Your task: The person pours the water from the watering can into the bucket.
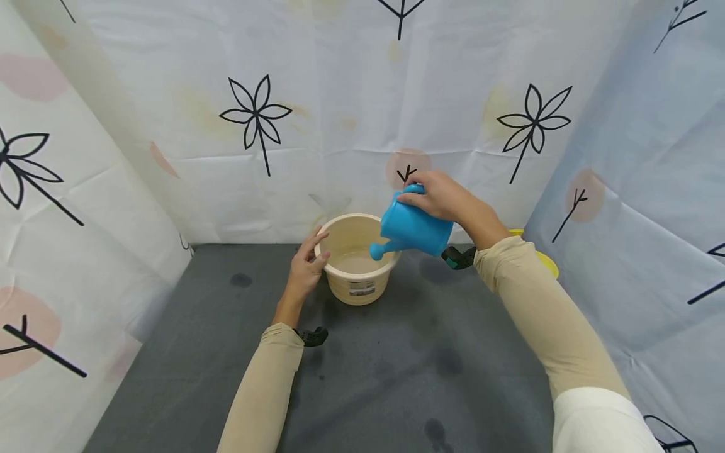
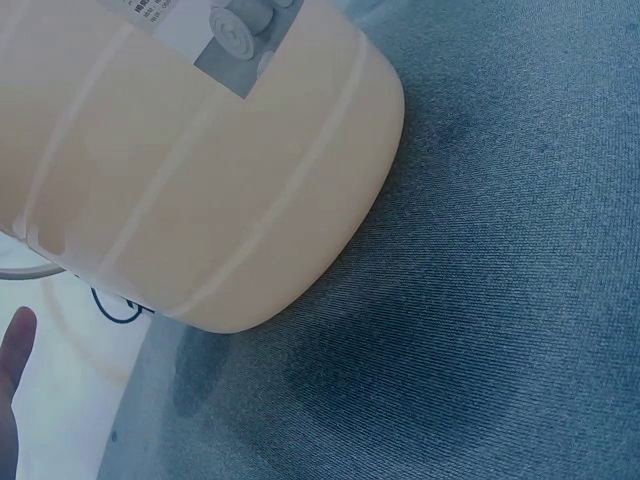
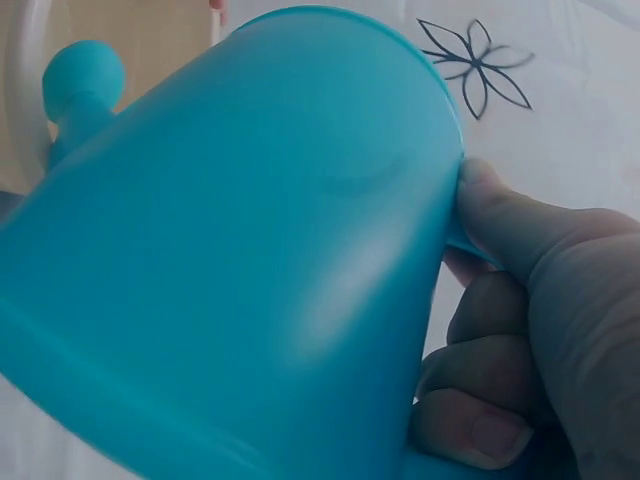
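Note:
A blue watering can (image 1: pixel 416 225) is tilted in the air, its spout and round head (image 1: pixel 377 251) pointing down to the left at the basin's right rim. My right hand (image 1: pixel 438 198) grips its handle; in the right wrist view the thumb and curled fingers (image 3: pixel 485 335) wrap the handle behind the can body (image 3: pixel 250 240). A cream plastic basin (image 1: pixel 355 290) with a printed label stands upright on the table. My left hand (image 1: pixel 308 264) rests at the basin's left rim with its fingers spread. Whether water is flowing cannot be made out.
Dark grey cloth covers the table (image 1: pixel 368 384), with several darker spots on it. Behind the right forearm a yellow object (image 1: pixel 547 264) shows partly. White patterned curtains (image 1: pixel 340 94) stand at the back and both sides.

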Tool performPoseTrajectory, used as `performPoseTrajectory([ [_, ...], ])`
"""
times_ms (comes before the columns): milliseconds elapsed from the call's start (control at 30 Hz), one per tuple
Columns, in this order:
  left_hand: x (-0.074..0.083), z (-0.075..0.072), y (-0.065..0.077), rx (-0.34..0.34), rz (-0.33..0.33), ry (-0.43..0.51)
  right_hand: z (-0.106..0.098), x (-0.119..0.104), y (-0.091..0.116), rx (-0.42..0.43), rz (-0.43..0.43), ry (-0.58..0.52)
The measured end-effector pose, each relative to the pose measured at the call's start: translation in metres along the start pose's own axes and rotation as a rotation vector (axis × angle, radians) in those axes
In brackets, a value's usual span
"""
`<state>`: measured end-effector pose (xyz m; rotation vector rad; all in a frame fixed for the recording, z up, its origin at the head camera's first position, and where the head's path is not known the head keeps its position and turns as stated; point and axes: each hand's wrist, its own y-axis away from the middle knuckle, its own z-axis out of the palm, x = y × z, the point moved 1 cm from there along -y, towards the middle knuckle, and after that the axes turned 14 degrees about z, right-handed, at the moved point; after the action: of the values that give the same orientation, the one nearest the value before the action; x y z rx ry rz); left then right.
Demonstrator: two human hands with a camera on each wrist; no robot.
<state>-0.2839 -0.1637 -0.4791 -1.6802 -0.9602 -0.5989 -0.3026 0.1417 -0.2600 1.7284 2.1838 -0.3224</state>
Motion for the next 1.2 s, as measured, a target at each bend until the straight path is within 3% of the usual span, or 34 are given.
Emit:
performPoseTrajectory([
  [300,-0.002,0.001,0.000,0.003,0.019,0.040,0.010,0.028,0.016,0.117,0.015,-0.130],
  [700,0.000,-0.001,0.000,-0.002,-0.008,0.007,0.028,0.052,0.037,0.229,0.035,-0.227],
  [1200,0.002,0.004,-0.001,0.017,0.014,0.009,0.051,0.083,0.065,0.343,-0.037,-0.294],
])
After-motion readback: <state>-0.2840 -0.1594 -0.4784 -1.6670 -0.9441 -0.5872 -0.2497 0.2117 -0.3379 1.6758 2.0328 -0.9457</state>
